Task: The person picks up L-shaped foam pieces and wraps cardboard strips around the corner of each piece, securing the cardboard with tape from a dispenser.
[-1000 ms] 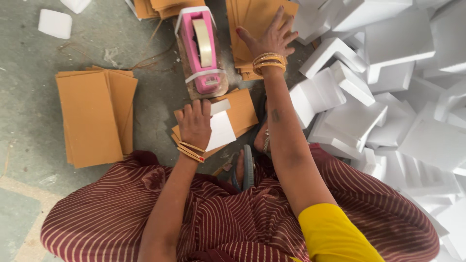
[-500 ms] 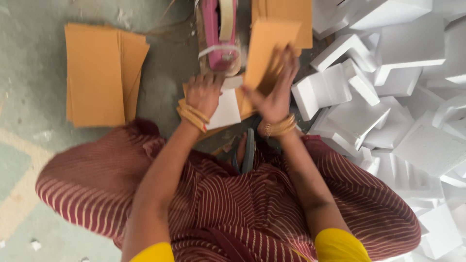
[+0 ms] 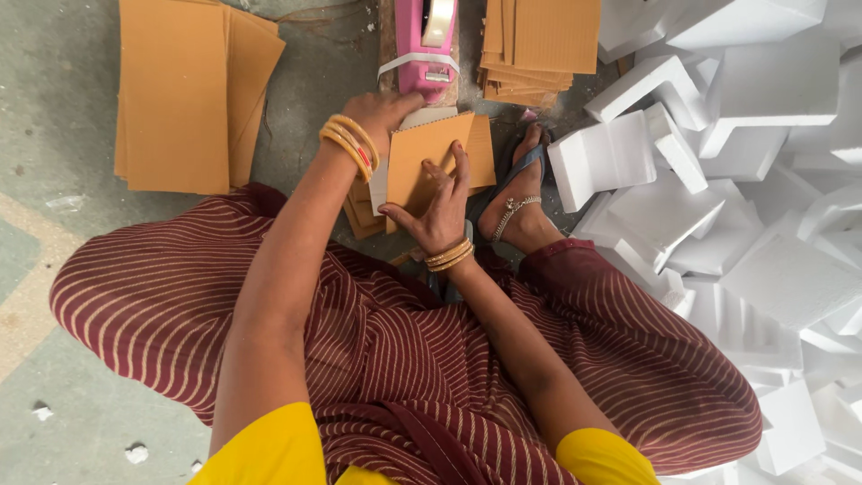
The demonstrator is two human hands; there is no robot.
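Seated on the floor (image 3: pixel 54 108), a person presses the right hand (image 3: pixel 438 208) flat on a card (image 3: pixel 431 157). The left hand (image 3: pixel 384 110) grips its far edge, beside a pink tape dispenser (image 3: pixel 420 45).

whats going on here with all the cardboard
A person sits on the floor, pressing a brown cardboard sheet flat with the right hand, while the left hand grips its far edge by a pink tape dispenser. Cardboard stacks lie to the left and ahead, white foam blocks to the right.
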